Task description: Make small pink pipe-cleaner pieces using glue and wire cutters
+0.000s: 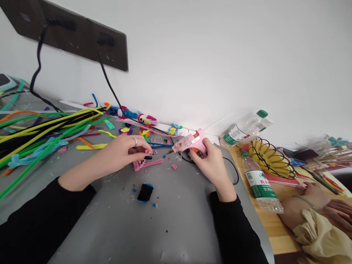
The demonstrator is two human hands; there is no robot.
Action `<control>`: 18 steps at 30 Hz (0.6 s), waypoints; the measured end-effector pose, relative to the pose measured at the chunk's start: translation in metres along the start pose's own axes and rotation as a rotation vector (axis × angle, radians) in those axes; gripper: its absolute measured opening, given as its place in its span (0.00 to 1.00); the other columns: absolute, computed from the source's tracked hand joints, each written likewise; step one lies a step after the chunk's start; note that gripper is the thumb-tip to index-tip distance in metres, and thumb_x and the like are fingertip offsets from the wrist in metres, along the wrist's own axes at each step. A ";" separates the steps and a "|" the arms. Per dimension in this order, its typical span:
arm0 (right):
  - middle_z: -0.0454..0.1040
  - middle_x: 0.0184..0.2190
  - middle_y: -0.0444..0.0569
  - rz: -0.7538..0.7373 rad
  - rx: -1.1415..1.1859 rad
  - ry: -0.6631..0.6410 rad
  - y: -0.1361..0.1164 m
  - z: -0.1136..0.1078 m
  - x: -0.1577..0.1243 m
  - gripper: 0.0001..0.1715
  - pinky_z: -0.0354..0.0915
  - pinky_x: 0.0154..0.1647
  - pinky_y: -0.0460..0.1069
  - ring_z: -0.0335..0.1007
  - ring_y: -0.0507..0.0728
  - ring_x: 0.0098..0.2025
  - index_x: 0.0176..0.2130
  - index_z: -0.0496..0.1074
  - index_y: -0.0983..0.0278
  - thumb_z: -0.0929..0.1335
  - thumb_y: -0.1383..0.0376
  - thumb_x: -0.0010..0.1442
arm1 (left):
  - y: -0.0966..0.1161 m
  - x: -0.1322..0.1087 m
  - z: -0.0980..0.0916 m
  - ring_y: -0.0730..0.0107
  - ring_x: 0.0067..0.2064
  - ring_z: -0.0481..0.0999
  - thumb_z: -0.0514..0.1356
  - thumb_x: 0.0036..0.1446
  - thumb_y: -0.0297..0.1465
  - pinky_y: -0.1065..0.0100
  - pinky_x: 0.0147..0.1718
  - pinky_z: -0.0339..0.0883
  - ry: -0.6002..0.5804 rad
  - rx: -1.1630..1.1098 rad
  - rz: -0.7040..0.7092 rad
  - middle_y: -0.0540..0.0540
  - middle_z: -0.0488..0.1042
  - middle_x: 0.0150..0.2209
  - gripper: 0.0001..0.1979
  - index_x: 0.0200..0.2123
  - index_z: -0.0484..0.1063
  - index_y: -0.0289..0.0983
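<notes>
Right hand (210, 161) is gripping a pink glue gun (190, 143).
Left hand (123, 150) is pinching a pink pipe cleaner piece (147, 164) closed against the grey surface (176, 220), near the gun's nozzle.

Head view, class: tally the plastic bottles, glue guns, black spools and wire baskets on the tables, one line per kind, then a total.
Plastic bottles: 2, one by the wall, one nearer
Glue gun: 1, pink, in the right hand
Black spool: 1
Wire basket: 1
Total: 5
</notes>
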State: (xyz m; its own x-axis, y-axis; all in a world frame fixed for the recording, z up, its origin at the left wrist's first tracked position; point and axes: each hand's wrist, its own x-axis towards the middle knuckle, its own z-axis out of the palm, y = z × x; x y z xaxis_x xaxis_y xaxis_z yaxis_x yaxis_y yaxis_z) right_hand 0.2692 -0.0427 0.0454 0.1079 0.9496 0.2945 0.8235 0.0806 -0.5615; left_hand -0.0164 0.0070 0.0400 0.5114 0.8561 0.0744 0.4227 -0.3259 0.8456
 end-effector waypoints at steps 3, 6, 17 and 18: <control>0.63 0.24 0.40 -0.051 -0.047 -0.045 -0.006 0.011 -0.005 0.17 0.51 0.28 0.48 0.54 0.53 0.25 0.29 0.54 0.57 0.68 0.56 0.56 | 0.000 0.001 -0.001 0.61 0.28 0.77 0.61 0.55 0.47 0.62 0.30 0.74 0.016 0.014 0.006 0.45 0.80 0.32 0.15 0.33 0.80 0.43; 0.66 0.25 0.42 -0.093 -0.095 -0.061 -0.011 0.023 -0.009 0.15 0.51 0.28 0.48 0.58 0.54 0.26 0.30 0.56 0.57 0.68 0.57 0.57 | -0.003 0.002 -0.002 0.61 0.29 0.77 0.61 0.54 0.45 0.61 0.31 0.75 0.005 0.019 -0.001 0.46 0.80 0.32 0.13 0.33 0.79 0.43; 0.71 0.23 0.44 -0.153 -0.281 -0.115 -0.017 0.048 -0.017 0.11 0.46 0.26 0.48 0.67 0.57 0.24 0.34 0.62 0.58 0.68 0.57 0.60 | -0.006 0.001 -0.001 0.58 0.32 0.80 0.60 0.52 0.40 0.61 0.33 0.75 0.006 0.008 -0.030 0.46 0.80 0.30 0.10 0.32 0.75 0.42; 0.71 0.23 0.44 -0.170 -0.295 -0.102 -0.017 0.049 -0.018 0.11 0.45 0.26 0.48 0.67 0.57 0.23 0.34 0.62 0.58 0.68 0.57 0.60 | -0.005 0.000 -0.002 0.58 0.32 0.80 0.60 0.52 0.40 0.61 0.33 0.75 0.003 0.014 -0.036 0.47 0.80 0.30 0.09 0.32 0.75 0.42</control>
State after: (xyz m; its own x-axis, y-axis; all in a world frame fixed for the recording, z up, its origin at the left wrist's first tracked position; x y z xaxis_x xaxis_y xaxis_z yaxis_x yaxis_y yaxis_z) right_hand 0.2258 -0.0462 0.0118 -0.0883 0.9567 0.2773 0.9521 0.1629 -0.2589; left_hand -0.0198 0.0098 0.0366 0.4933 0.8687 0.0458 0.4513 -0.3006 0.8402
